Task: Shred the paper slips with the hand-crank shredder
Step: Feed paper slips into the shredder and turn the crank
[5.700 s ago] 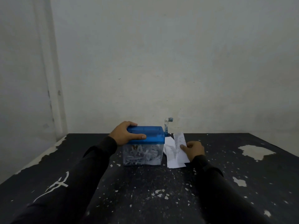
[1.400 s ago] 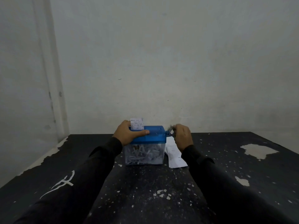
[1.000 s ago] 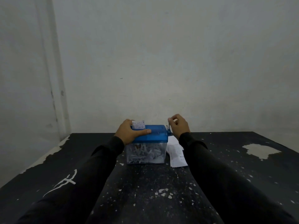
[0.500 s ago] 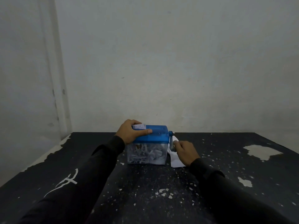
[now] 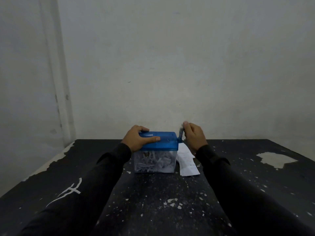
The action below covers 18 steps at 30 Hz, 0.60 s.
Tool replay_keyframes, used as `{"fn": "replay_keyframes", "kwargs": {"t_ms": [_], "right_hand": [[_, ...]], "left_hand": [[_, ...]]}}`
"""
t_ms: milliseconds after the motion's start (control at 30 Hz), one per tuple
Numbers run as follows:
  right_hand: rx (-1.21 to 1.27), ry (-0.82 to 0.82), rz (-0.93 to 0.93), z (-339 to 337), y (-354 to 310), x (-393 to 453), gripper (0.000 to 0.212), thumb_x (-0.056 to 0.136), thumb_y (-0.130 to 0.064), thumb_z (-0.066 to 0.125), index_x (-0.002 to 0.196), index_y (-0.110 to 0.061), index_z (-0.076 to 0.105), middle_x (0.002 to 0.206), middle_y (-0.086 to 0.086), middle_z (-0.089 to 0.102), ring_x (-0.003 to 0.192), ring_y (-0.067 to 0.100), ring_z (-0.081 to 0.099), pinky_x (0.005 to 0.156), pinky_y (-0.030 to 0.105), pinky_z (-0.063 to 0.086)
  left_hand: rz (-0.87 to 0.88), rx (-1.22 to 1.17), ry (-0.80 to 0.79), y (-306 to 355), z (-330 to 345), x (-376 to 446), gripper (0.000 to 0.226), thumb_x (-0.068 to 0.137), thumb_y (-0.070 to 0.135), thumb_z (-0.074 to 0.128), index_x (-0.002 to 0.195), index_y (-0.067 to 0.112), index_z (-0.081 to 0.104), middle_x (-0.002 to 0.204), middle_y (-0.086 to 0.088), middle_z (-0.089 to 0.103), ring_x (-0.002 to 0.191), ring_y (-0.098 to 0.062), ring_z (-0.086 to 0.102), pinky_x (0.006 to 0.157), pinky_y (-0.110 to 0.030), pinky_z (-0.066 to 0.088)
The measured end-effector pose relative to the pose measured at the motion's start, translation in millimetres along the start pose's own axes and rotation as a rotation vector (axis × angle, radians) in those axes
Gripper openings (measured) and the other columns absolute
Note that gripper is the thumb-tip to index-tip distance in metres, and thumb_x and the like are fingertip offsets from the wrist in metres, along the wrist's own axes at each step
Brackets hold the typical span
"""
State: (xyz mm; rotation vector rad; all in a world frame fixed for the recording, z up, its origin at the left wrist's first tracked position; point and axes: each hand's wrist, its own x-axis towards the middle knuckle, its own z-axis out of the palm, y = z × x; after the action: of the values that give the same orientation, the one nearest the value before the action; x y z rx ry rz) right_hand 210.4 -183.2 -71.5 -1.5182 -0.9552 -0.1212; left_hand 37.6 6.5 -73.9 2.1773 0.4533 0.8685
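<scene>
Left hand (image 5: pixel 136 139) of mine grips the blue lid (image 5: pixel 163 141) of the shredder (image 5: pixel 156 153), thumb laid across the top, while my right hand (image 5: pixel 193 135) is curled round the crank (image 5: pixel 181 132), which stands upright at the lid's right end. Clear bin (image 5: pixel 154 161) underneath is stuffed with shreds. Unshredded paper slips (image 5: pixel 186 160) lie on the dark chipped surface (image 5: pixel 153 201), just right of the bin.

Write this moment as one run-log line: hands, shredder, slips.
left hand: holds blue shredder lid | right hand: grips crank, raised | bin: shreds inside | paper slips: on table, right of shredder
</scene>
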Motion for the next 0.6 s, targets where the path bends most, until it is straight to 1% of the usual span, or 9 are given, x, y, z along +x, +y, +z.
{"fn": "replay_keyframes", "kwargs": {"t_ms": [67, 100, 133, 200, 267, 333, 400, 500, 600], "right_hand": [[-0.015, 0.002, 0.051, 3.2, 8.0, 13.2, 0.072, 0.093, -0.072, 0.040, 0.076, -0.005, 0.062, 0.075, 0.018, 0.065, 0.068, 0.034, 0.057, 0.069, 0.050, 0.052], [-0.018, 0.011, 0.090, 4.9, 12.4, 18.9, 0.079, 0.089, -0.079, 0.041, 0.074, -0.004, 0.058, 0.070, 0.017, 0.060, 0.066, 0.036, 0.053, 0.066, 0.049, 0.051], [-0.020, 0.016, 0.126, 5.6, 12.6, 21.2, 0.079, 0.087, -0.081, 0.043, 0.071, -0.005, 0.053, 0.065, 0.013, 0.053, 0.063, 0.032, 0.047, 0.063, 0.045, 0.047], [-0.046, 0.035, 0.177, 7.3, 8.7, 21.5, 0.062, 0.093, -0.069, 0.048, 0.067, -0.012, 0.045, 0.063, 0.005, 0.041, 0.063, 0.022, 0.040, 0.063, 0.039, 0.038], [-0.084, 0.049, 0.232, 8.3, 12.4, 22.4, 0.055, 0.096, -0.062, 0.051, 0.070, -0.014, 0.047, 0.066, 0.004, 0.045, 0.066, 0.020, 0.042, 0.065, 0.038, 0.039], [-0.115, 0.048, 0.292, 8.5, 19.7, 22.7, 0.058, 0.094, -0.066, 0.051, 0.072, -0.013, 0.050, 0.069, 0.005, 0.050, 0.067, 0.021, 0.046, 0.066, 0.036, 0.042], [-0.125, 0.048, 0.323, 8.8, 22.6, 21.9, 0.060, 0.092, -0.070, 0.051, 0.070, -0.014, 0.047, 0.067, 0.004, 0.047, 0.066, 0.021, 0.045, 0.065, 0.036, 0.040], [-0.160, 0.042, 0.367, 3.9, 23.7, 20.3, 0.055, 0.093, -0.063, 0.057, 0.070, -0.014, 0.046, 0.069, 0.004, 0.047, 0.067, 0.020, 0.045, 0.063, 0.032, 0.039], [-0.199, 0.006, 0.418, -2.2, 33.4, 14.8, 0.052, 0.093, -0.060, 0.060, 0.073, -0.011, 0.053, 0.070, 0.005, 0.049, 0.068, 0.020, 0.047, 0.061, 0.030, 0.039]], "left_hand": [[0.005, -0.001, -0.012, 0.7, -1.0, -2.5, 0.076, 0.061, 0.065, 0.088, 0.117, 0.018, 0.067, 0.115, 0.002, 0.058, 0.104, -0.012, 0.058, 0.089, -0.026, 0.049], [0.010, -0.007, -0.020, 1.2, -1.8, -3.7, 0.083, 0.056, 0.071, 0.088, 0.118, 0.018, 0.067, 0.115, 0.002, 0.058, 0.103, -0.011, 0.058, 0.088, -0.024, 0.049], [0.015, -0.011, -0.027, 1.5, -2.4, -4.7, 0.090, 0.051, 0.076, 0.086, 0.118, 0.019, 0.067, 0.116, 0.003, 0.058, 0.103, -0.009, 0.058, 0.085, -0.021, 0.048], [0.022, -0.013, -0.030, 2.6, -3.2, -5.8, 0.099, 0.044, 0.081, 0.079, 0.120, 0.019, 0.066, 0.116, 0.003, 0.058, 0.103, -0.007, 0.058, 0.081, -0.017, 0.045], [0.021, -0.015, -0.027, 3.0, -3.2, -6.8, 0.101, 0.043, 0.082, 0.078, 0.121, 0.020, 0.066, 0.117, 0.004, 0.057, 0.103, -0.006, 0.057, 0.079, -0.015, 0.044], [0.019, -0.011, -0.028, 3.0, -2.5, -7.2, 0.102, 0.043, 0.082, 0.078, 0.123, 0.019, 0.066, 0.118, 0.003, 0.057, 0.103, -0.006, 0.057, 0.078, -0.014, 0.043], [0.020, -0.007, -0.029, 3.3, -2.7, -7.1, 0.103, 0.043, 0.083, 0.077, 0.123, 0.019, 0.066, 0.118, 0.003, 0.057, 0.102, -0.005, 0.056, 0.077, -0.012, 0.043], [0.020, -0.011, -0.027, 3.3, -3.7, -7.0, 0.104, 0.043, 0.083, 0.078, 0.123, 0.018, 0.066, 0.119, 0.003, 0.057, 0.104, -0.007, 0.058, 0.080, -0.014, 0.044], [0.019, -0.024, -0.024, 2.2, -2.1, -8.4, 0.104, 0.043, 0.083, 0.078, 0.123, 0.018, 0.066, 0.118, 0.003, 0.057, 0.103, -0.006, 0.058, 0.084, -0.018, 0.047]]}}
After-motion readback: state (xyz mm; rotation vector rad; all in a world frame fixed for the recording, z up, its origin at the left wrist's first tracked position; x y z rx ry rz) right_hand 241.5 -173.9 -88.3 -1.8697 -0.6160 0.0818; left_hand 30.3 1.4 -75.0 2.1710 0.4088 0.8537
